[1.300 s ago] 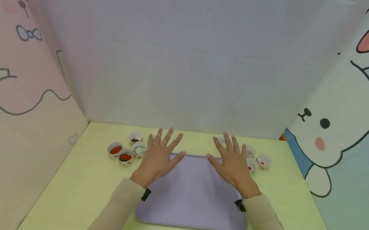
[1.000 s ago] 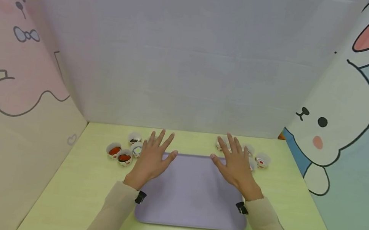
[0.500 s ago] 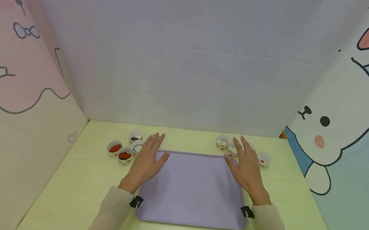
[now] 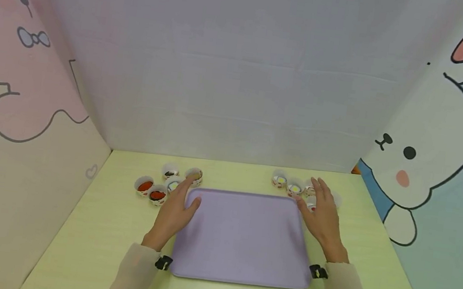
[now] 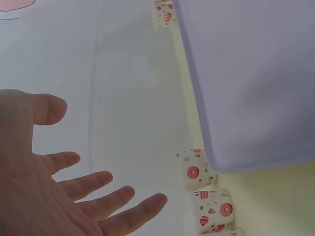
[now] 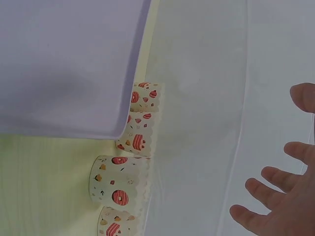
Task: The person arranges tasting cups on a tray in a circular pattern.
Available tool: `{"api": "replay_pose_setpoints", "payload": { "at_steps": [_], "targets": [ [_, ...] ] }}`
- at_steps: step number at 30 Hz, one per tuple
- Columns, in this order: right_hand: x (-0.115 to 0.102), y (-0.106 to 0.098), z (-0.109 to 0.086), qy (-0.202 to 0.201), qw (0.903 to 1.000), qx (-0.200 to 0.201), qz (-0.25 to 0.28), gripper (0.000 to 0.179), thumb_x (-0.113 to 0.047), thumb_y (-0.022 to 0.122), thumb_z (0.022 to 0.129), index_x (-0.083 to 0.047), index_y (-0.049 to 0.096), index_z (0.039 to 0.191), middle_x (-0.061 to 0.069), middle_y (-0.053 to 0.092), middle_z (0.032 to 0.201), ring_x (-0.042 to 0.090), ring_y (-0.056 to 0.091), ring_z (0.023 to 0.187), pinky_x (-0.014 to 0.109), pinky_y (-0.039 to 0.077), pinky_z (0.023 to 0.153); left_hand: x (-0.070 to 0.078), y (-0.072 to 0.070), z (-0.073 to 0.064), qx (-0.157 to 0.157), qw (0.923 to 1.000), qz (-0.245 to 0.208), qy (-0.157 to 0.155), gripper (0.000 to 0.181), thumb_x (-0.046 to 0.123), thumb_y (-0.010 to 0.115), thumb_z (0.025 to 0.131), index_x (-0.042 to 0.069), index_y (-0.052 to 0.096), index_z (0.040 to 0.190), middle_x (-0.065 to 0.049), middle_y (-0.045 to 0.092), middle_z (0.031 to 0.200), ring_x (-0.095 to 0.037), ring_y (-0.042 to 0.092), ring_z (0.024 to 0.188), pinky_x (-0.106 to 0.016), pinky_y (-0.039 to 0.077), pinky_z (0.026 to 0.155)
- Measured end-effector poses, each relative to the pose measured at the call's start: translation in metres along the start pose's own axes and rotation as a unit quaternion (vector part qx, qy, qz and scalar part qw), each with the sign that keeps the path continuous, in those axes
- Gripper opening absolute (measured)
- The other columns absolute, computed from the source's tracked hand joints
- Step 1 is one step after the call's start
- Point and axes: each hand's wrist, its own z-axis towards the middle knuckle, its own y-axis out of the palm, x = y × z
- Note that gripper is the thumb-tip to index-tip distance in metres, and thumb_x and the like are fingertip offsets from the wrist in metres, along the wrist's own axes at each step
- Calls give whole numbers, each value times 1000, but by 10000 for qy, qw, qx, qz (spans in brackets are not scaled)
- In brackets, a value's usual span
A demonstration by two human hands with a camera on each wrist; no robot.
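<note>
My left hand hovers over the left edge of a lilac tray, fingers extended and holding nothing. Beside it stand several small printed paper cups; two hold something orange-red, one the front cup. My right hand hangs just off the tray's far right corner, fingers spread and nothing in them. It partly covers a second cluster of paper cups, among them a cup with a white-and-yellow piece. In the left wrist view the left hand is spread; in the right wrist view the right hand is too.
The tray lies on a pale yellow-green table. A plain whitish cloth wall closes off the back. Cartoon-printed side walls rise left and right, with a white rabbit on the right one.
Both hands have moved apart, the left one leftward and nearer the body, the right one rightward. More cups show behind the tray. Cups and tray stay where they were.
</note>
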Motion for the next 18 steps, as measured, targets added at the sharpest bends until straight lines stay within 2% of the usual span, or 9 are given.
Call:
{"api": "replay_pose_setpoints", "payload": {
  "at_steps": [4, 11, 18],
  "targets": [
    [11, -2, -1, 172, 9997, 115, 87, 71, -28, 66, 91, -8, 34, 152, 23, 32, 155, 51, 43, 130, 68, 40, 95, -6, 3, -5, 14, 9998, -5, -188, 62, 37, 57, 96, 19, 35, 152, -12, 39, 155, -36, 40, 141, -60, 38, 107],
    [27, -5, -3, 504, 9982, 175, 256, 73, -33, 66, 92, -8, 32, 152, 24, 33, 153, 50, 42, 130, 67, 37, 97, -15, 6, -10, -133, 9992, -30, -367, 64, 35, 58, 96, 17, 35, 153, -14, 39, 155, -39, 41, 140, -61, 39, 105],
    [41, -4, -7, 936, 9934, 43, 669, 79, -35, 69, 90, -7, 29, 153, 26, 33, 152, 48, 41, 131, 64, 38, 99, -25, 9, -16, -382, 9974, -141, -592, 64, 33, 57, 97, 14, 33, 152, -12, 35, 158, -37, 38, 142, -58, 37, 108]
  ]
}}
